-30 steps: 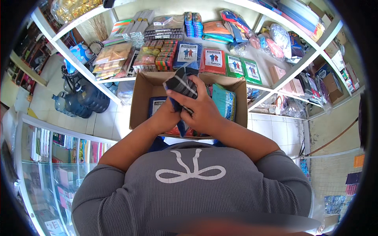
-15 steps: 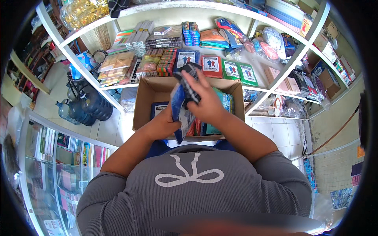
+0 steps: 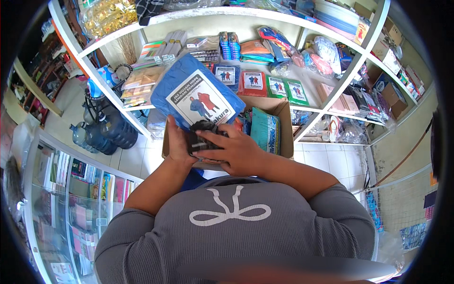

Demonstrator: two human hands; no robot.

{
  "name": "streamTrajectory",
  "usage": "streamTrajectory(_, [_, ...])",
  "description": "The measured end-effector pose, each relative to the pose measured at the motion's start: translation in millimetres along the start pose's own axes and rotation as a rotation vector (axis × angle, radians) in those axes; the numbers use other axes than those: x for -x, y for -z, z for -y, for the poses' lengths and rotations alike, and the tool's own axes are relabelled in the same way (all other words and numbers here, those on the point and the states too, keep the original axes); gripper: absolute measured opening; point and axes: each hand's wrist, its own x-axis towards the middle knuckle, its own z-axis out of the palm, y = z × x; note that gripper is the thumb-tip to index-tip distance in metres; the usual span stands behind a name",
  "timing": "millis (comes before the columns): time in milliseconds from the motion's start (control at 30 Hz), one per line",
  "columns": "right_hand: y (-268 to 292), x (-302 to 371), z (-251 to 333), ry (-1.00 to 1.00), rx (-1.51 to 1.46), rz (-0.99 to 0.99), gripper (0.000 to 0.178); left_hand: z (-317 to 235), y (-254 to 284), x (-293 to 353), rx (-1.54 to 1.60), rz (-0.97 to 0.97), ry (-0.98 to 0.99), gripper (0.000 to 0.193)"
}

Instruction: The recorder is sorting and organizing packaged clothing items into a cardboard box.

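Observation:
A flat blue raincoat pack, its white label printed with two coated figures, is tilted face up over the left side of an open cardboard box. At its lower edge, my left hand grips the pack, the thumb along its side and the other fingers hidden beneath. My right hand presses a bunched black cloth with pale lines against the pack's near end. Inside the box, to the right, lies a teal pack in clear wrap. The pack and my hands hide the box's left part.
Beyond the box, a white shelf bears red packs, green packs and other wrapped goods. Large blue water bottles stand on the floor at left. A glass display case is near left.
The blue raincoat pack has turned from edge-on to face up and moved up and left. The black cloth in my right hand has come down to the pack's near end.

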Motion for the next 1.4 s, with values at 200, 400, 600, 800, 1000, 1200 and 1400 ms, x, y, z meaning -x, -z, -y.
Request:
streamTrajectory(200, [3,10,-24,-0.104,0.149,-0.137,0.057,0,-22,-4,0.11,0.026,-0.001,0.057])
streamTrajectory(400, [5,31,-71,-0.556,-0.285,-0.466,0.067,-10,-12,-6,0.105,-0.067,-0.072,0.058])
streamTrajectory(600, [0,11,-17,-0.014,0.015,-0.132,0.053,-3,-14,1,0.117,0.007,0.009,0.061])
streamTrajectory(800, [-3,21,-40,-0.052,0.216,-0.334,0.048,-7,-18,-2,0.157,0.058,-0.001,0.063])
streamTrajectory(1000, [-9,46,-93,-0.849,-1.358,-0.493,0.055,-11,-17,-2,0.165,0.01,-0.001,0.061])
streamTrajectory(1200, [-5,22,-41,-0.903,-1.737,-0.548,0.054,2,-3,-15,-0.282,-0.224,0.09,0.05])
streamTrajectory(1400, [5,17,-42,-0.492,-0.473,-0.373,0.067,6,-15,-16,-0.286,-0.27,0.124,0.071])
